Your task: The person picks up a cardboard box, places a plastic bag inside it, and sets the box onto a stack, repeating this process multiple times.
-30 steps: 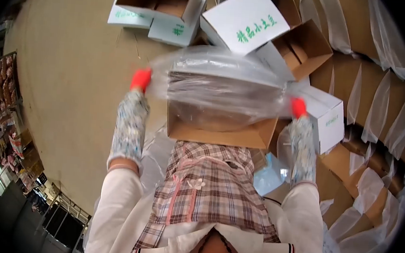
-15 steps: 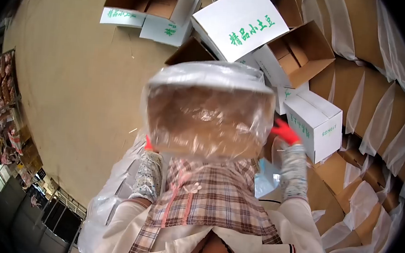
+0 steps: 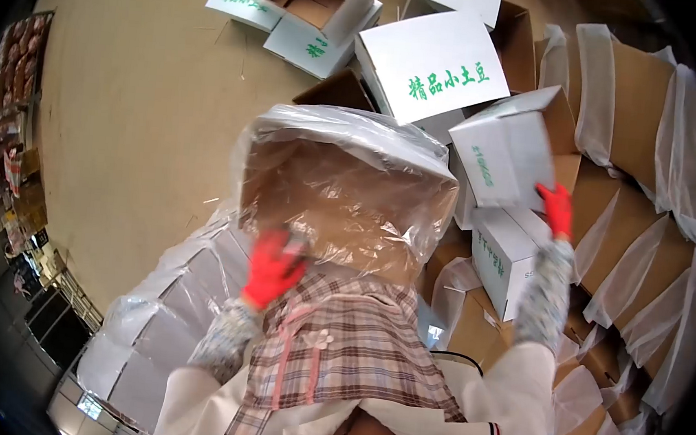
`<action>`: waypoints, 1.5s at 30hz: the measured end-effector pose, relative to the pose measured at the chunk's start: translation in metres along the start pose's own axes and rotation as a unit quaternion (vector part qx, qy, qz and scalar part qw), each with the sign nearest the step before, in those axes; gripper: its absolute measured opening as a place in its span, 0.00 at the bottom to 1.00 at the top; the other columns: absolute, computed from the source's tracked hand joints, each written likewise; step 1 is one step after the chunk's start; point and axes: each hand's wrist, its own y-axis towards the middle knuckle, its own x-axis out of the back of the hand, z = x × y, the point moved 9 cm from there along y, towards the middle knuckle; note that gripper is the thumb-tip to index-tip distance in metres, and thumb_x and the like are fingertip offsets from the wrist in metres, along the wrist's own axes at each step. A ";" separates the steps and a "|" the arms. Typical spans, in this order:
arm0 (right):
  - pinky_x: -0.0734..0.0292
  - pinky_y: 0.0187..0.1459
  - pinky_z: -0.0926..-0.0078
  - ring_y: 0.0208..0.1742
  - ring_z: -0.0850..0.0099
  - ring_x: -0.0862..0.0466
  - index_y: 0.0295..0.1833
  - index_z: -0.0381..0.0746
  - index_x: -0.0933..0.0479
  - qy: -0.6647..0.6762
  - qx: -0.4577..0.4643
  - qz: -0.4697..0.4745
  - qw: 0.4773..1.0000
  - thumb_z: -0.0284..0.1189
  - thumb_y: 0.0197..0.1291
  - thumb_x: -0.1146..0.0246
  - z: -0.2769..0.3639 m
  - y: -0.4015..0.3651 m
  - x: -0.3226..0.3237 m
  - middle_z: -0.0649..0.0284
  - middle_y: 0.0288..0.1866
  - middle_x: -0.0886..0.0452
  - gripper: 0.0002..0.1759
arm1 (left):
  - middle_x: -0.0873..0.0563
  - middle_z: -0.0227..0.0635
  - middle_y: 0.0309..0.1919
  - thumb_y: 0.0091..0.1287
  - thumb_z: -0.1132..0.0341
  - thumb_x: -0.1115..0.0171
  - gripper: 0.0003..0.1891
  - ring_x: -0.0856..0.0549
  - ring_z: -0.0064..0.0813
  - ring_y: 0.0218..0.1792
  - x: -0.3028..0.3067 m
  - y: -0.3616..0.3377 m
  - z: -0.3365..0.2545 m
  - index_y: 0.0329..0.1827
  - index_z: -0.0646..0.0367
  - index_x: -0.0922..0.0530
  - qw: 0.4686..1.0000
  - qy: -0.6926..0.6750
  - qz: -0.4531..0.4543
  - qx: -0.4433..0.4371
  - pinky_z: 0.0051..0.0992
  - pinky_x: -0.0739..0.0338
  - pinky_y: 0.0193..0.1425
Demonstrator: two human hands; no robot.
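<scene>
While the left hand (image 3: 273,266) lies flat, fingers spread, on the near-left corner of the bagged carton (image 3: 342,192), the right hand (image 3: 557,209) grips a white box (image 3: 504,152) by its right edge, raised and tilted just right of the carton.

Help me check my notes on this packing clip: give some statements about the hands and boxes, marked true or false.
The left hand rests against the bag-lined box. True.
The right hand holds a tape roll. False: it grips a tilted white box.
Both hands are bare. False: they wear red gloves.
The printed carton behind bears green characters. True.
</scene>
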 end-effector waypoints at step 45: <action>0.26 0.47 0.66 0.45 0.61 0.20 0.49 0.43 0.23 -0.091 0.589 -0.161 0.787 0.32 0.53 0.37 0.236 -0.453 -0.181 0.61 0.39 0.21 0.16 | 0.26 0.46 0.62 0.58 0.42 0.38 0.33 0.30 0.45 0.64 0.128 0.136 -0.041 0.60 0.53 0.27 0.935 0.261 -0.100 -0.217 0.48 0.43 0.67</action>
